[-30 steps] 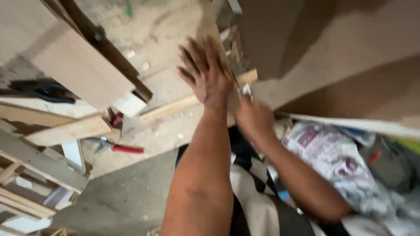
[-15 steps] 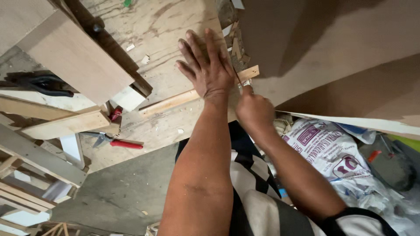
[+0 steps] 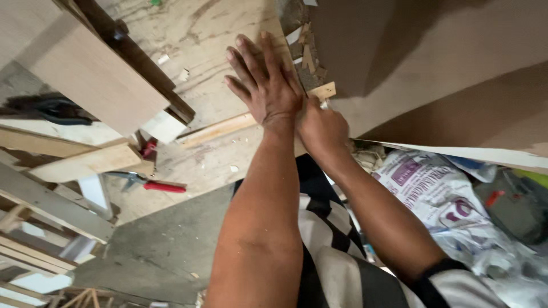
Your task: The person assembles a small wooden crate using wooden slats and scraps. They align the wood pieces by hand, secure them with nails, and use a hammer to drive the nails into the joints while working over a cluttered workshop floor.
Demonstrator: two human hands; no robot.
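Head view: left hand (image 3: 268, 85) fingers (image 3: 242, 60) flat on plywood sheet (image 3: 200, 34).

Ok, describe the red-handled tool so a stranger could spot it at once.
Start at the big pale board leaning at upper left and drop to the plywood floor below it. The red-handled tool lies there, left of the left forearm. It alone has bright red grips with metal jaws among bare wood offcuts.

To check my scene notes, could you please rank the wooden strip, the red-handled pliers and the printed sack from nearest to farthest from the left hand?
1. wooden strip: just beside the left hand, on its left.
2. red-handled pliers: lower left.
3. printed sack: lower right.
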